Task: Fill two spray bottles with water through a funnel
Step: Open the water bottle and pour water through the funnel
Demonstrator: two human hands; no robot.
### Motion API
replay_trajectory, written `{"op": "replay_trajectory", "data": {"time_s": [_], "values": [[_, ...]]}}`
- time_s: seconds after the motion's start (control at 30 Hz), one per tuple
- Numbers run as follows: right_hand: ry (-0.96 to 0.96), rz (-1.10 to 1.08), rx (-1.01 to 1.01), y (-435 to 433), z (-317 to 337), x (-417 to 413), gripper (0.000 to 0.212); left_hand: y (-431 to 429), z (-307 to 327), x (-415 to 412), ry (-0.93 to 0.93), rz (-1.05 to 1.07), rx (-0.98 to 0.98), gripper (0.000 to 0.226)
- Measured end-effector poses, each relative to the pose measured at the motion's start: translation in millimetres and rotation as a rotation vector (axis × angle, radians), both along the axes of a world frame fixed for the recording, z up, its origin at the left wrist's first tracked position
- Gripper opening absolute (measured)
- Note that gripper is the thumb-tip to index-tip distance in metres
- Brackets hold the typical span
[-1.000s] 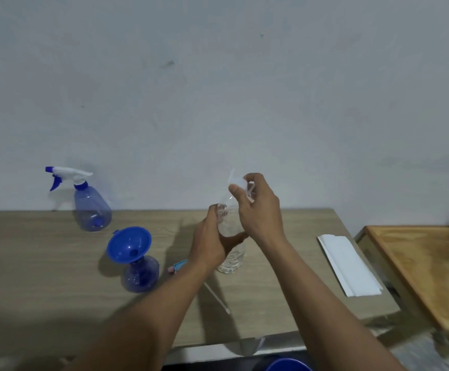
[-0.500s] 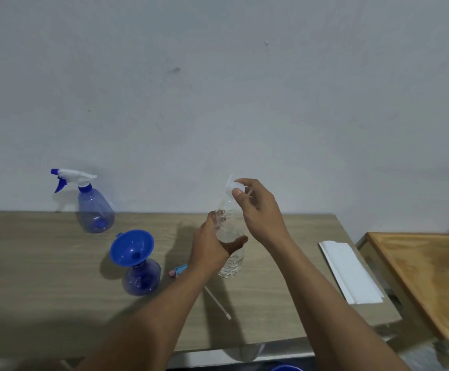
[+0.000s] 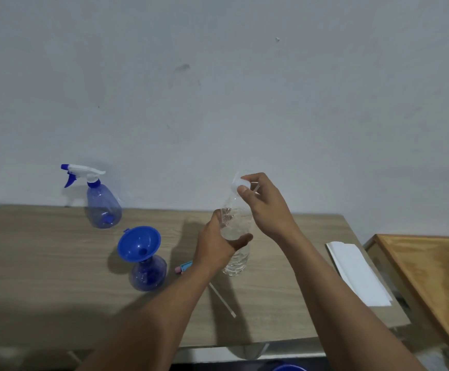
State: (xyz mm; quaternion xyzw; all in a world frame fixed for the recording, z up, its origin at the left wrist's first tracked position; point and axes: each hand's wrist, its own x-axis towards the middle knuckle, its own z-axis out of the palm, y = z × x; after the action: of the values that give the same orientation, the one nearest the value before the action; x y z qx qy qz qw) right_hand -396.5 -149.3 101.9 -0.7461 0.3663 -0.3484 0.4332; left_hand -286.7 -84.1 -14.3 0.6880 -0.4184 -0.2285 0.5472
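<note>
A clear water bottle [image 3: 236, 259] stands on the wooden table [image 3: 43, 263] near its middle. My left hand [image 3: 215, 243] grips the bottle's body. My right hand [image 3: 264, 207] pinches the white cap [image 3: 240, 183] at the bottle's top. To the left stands an open blue spray bottle [image 3: 148, 274] with a blue funnel [image 3: 139, 243] set in its neck. A second blue spray bottle [image 3: 102, 207], with its white and blue trigger head on, stands at the back left by the wall.
A detached spray head with a thin white tube [image 3: 222, 299] lies on the table under my left forearm. Folded white paper [image 3: 357, 271] lies at the table's right end. A wooden board [image 3: 432, 285] sits to the right. A blue rim [image 3: 289, 368] shows at the bottom edge.
My hands stay on the water bottle and its cap. My right hand's fingers have shifted slightly at the cap. The view has tilted a little.
</note>
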Motion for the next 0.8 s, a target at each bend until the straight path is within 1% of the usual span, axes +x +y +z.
{"op": "replay_trajectory", "data": {"time_s": [0.07, 0.17, 0.27, 0.33, 0.43, 0.57, 0.73, 0.8], "values": [[0.042, 0.041, -0.006, -1, 3, -2, 0.02, 2, 0, 0, -0.009, 0.001, 0.005, 0.076], [0.1, 0.002, -0.015, 1, 2, -3, 0.031, 1, 0, -1, -0.011, -0.011, 0.021, 0.077], [0.117, -0.019, -0.029, 2, 4, -4, 0.027, 2, 2, -2, -0.006, -0.025, 0.018, 0.075], [0.15, -0.004, -0.082, 1, 8, -7, 0.025, 3, 3, -2, 0.0, -0.027, 0.01, 0.074], [0.189, -0.011, -0.158, 1, 14, -10, 0.028, 4, 3, -2, 0.013, -0.024, 0.002, 0.073], [0.117, -0.059, -0.201, 5, 20, -16, 0.03, 4, 4, -1, -0.007, -0.03, -0.003, 0.072], [-0.046, -0.173, -0.138, 12, 11, -38, 0.031, 3, 6, -1, -0.027, -0.021, 0.018, 0.067], [-0.064, -0.218, -0.104, 17, -5, -52, 0.032, 3, 7, -2, -0.049, -0.005, 0.021, 0.07]]}}
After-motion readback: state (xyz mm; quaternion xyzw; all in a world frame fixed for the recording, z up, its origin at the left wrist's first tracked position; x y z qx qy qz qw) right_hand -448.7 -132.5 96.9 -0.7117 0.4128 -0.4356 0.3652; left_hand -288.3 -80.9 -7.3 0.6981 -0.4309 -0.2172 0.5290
